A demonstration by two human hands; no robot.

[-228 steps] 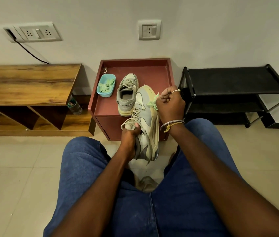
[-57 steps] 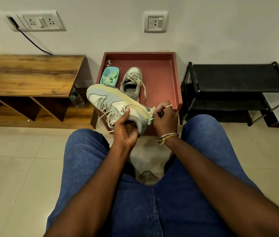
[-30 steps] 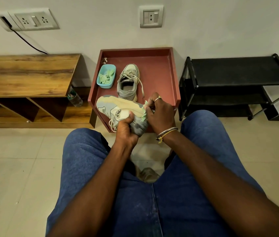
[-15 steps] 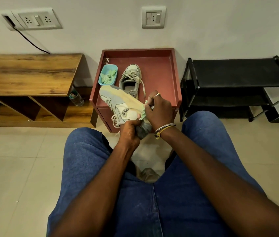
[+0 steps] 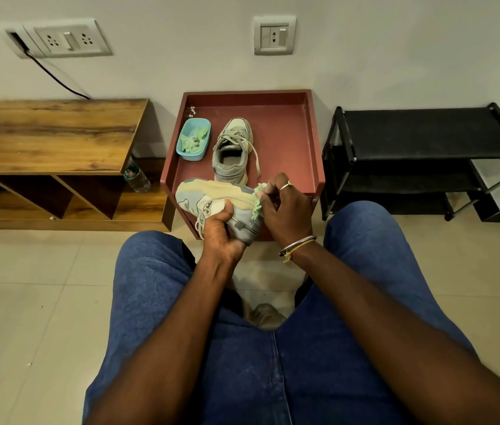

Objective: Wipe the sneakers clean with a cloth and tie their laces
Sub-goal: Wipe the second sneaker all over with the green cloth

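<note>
My left hand (image 5: 222, 233) grips a grey and cream sneaker (image 5: 208, 199) on its side above my knees, toe pointing left, sole edge upward. My right hand (image 5: 285, 210) presses a pale green cloth (image 5: 257, 200) against the sneaker's heel end; most of the cloth is hidden under my fingers. The second sneaker (image 5: 233, 151) stands upright on the red side table (image 5: 288, 142), toe toward the wall, with its laces loose. Loose laces also hang below the held sneaker.
A blue tub (image 5: 194, 139) holding green cloth pieces sits left of the standing sneaker. A wooden bench (image 5: 49, 136) is on the left with a bottle (image 5: 136, 177) beside it. A black shoe rack (image 5: 426, 154) stands on the right. My jeans-clad legs fill the foreground.
The held sneaker has tilted flatter and dropped slightly, toe swinging leftward. My right hand with the cloth has slid along the heel end of the sole.
</note>
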